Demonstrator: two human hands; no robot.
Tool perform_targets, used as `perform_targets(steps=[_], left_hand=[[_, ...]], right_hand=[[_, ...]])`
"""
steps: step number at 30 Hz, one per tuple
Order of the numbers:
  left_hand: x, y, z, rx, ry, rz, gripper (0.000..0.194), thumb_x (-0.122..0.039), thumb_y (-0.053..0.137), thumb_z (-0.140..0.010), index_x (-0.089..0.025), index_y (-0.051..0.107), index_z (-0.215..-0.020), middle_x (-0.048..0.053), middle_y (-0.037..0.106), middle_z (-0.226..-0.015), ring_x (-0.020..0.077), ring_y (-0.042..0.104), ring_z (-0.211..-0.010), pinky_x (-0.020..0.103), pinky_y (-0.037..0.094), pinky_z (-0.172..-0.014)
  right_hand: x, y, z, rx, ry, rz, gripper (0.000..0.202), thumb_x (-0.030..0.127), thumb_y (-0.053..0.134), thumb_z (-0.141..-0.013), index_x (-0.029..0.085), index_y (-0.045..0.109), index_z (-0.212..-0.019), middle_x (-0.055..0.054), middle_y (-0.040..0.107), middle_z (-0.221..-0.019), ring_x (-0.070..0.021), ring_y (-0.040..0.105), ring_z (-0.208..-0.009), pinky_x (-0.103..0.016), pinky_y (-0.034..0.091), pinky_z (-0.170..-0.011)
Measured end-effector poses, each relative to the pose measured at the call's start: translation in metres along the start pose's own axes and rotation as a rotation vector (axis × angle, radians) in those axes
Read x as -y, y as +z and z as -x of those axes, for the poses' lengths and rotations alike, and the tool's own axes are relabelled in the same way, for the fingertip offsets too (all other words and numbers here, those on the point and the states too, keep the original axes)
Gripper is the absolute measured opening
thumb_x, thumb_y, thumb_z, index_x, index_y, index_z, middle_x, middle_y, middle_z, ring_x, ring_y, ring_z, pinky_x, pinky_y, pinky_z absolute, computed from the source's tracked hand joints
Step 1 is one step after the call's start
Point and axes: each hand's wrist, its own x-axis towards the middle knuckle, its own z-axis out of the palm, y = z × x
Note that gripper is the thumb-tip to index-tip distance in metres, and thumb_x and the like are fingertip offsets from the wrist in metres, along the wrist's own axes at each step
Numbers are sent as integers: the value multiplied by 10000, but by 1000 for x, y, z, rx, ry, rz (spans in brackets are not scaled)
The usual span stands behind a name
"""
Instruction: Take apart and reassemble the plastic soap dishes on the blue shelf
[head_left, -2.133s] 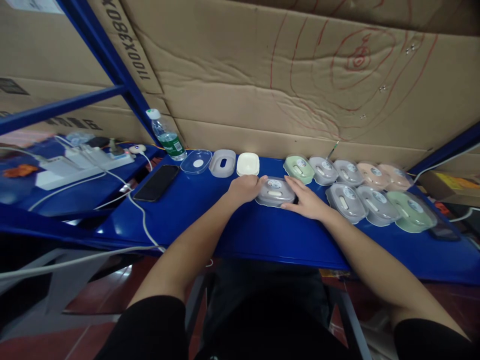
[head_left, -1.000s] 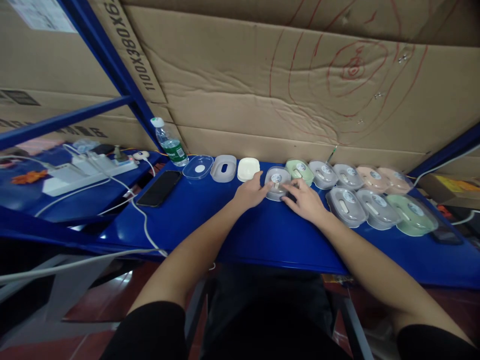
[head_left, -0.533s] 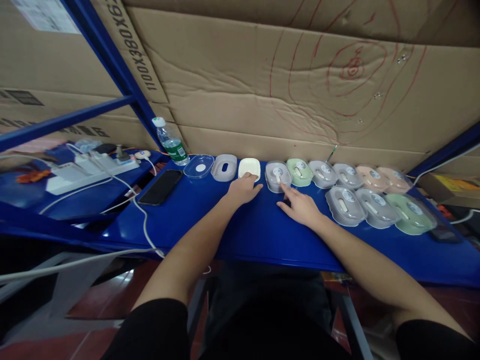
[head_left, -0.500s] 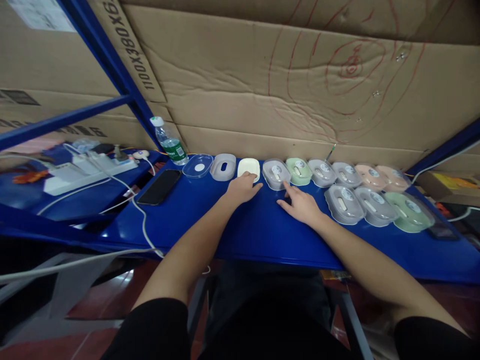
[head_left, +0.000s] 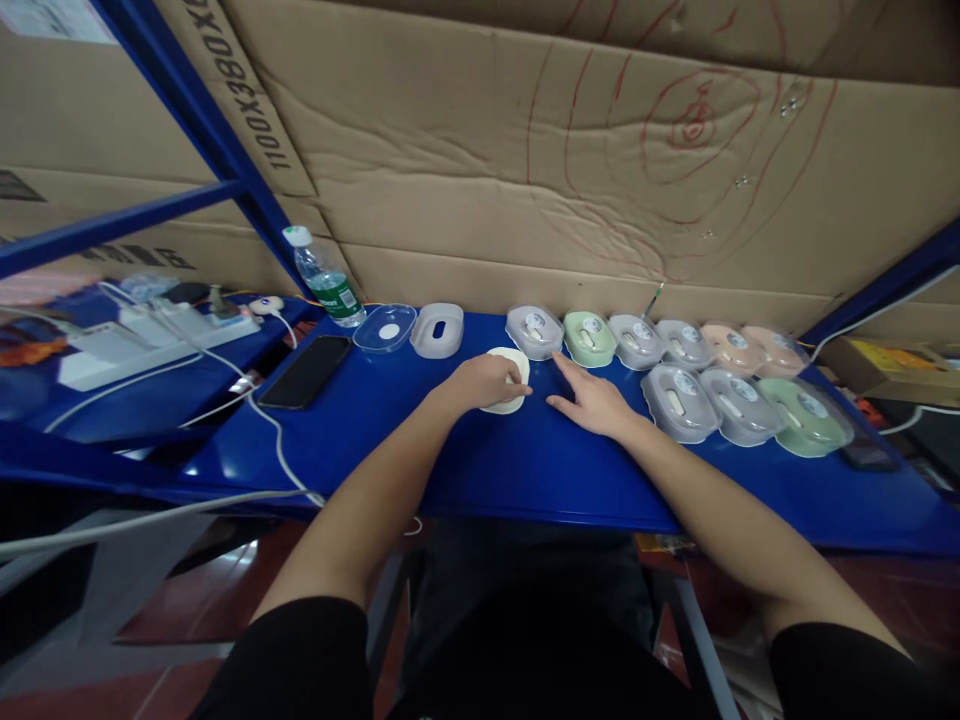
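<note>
Got the cream dish (head_left: 517, 360) in my left grip (head_left: 486, 382), right grip (head_left: 596, 398) loose, lidded grey box (head_left: 534, 340) at dish's 1 o'clock

A bottle (head_left: 331, 290) stands at ten o'clock, a black phone (head_left: 306, 372) lies at nine with a white power strip (head_left: 160, 354) beyond, red-marked cardboard (head_left: 450, 180) rises at twelve, a carton (head_left: 889, 383) sits at three.

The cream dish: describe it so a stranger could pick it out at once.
On the blue table, find the left hand. The rounded cream dish shows partly beneath it, nearer the front edge than the slotted grey piece. Unlike that piece and the clear-covered boxes, it is plain cream.
</note>
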Motion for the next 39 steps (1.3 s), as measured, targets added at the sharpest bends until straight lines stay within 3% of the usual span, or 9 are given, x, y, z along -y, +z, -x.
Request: perform_targets(steps=[5,10,14,17,22,25,29,34,39], left_hand=[[-12,-2,7,92,160,52,341,-452,719,-877,-220,848,-1090,53,816,-950,209,720,-860,296,441,-743],[-16,-2,12,220,289,153,310,-289,703,-798,-228,861,-1057,12,786,-840,162,679,-740,276,425,-683],[-10,1,11,209,306,200,299,-226,710,-744,-217,858,-1004,6,785,-865,164,689,-767,274,458,-704],[-2,1,7,129,282,271,276,-305,773,-772,-207,840,-1021,22,783,-904,170,697,-794,280,499,-748],[26,-9,-1,-379,-4,116,325,-423,748,-894,-220,796,-1144,98,752,-1178,243,685,-1074,381,516,-1013],[45,-19,2,-545,-305,-89,445,-483,743,-903,-201,769,-1247,161,681,-1365,352,585,-1298,486,439,-1142],[66,-27,10,-522,-563,-190,700,-690,680,-872,-178,723,-1347,233,563,-1521,478,450,-1426,614,364,-1165],[79,-29,10,-351,-640,-143,985,-901,549,-802,-172,643,-1458,274,460,-1627,536,384,-1494,706,268,-1198],[74,-31,10,-264,-603,-166,886,-798,603,-838,-179,617,-1472,273,583,-1522,495,529,-1398,695,302,-1180]], right_hand=[[-1,-5,8,-67,-74,-59,753,488,584,-1029,245,325,-1692,-124,400,-1737,-358,452,-1564,-577,521,-1178],[0,-7,11,-50,-181,-55,599,479,608,-1033,266,511,-1585,-110,498,-1675,-334,596,-1444,-522,581,-1104],[-2,-6,11,-5,-214,-8,508,452,704,-983,269,647,-1454,-109,691,-1455,-326,716,-1251,-486,614,-1009],[-5,-6,11,-29,-215,8,376,415,726,-972,269,734,-1318,-98,757,-1298,-297,764,-1085,-444,624,-911],[-11,-6,11,-37,-329,-66,181,362,687,-1012,258,793,-1116,-72,787,-1142,-261,758,-1080,-406,602,-929],[-13,-4,11,-27,-329,-69,189,361,688,-1012,250,792,-1124,-78,786,-1144,-262,758,-1075,-414,602,-939],[-13,-4,11,-25,-297,-63,230,366,694,-1003,250,787,-1179,-88,785,-1200,-272,761,-1079,-433,604,-955],[-11,-7,12,6,-283,-70,284,396,661,-1020,247,771,-1235,-94,771,-1225,-278,756,-1103,-449,603,-980],[-10,-7,13,19,-270,-71,292,399,658,-1018,270,763,-1259,-84,764,-1252,-270,747,-1131,-446,593,-1012]])
